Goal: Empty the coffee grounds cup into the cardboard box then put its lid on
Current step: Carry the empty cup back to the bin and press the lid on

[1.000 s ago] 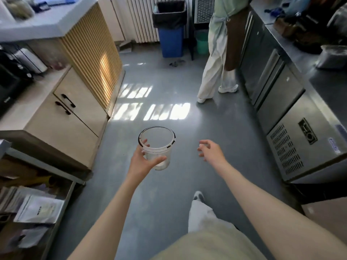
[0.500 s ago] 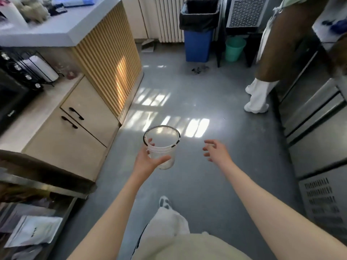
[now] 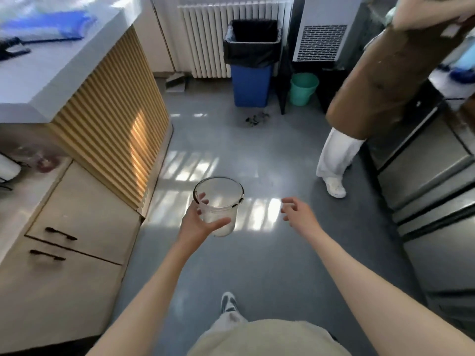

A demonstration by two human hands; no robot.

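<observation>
Standing upright in the left hand, the clear plastic cup is grasped over the grey floor. The right hand hangs beside it, fingers loosely curled, holding nothing. Beyond stands a blue bin.

The cup sat upright within the left hand fingers. The right hand fingers hung apart to its right. A bin stood far beyond both.
</observation>
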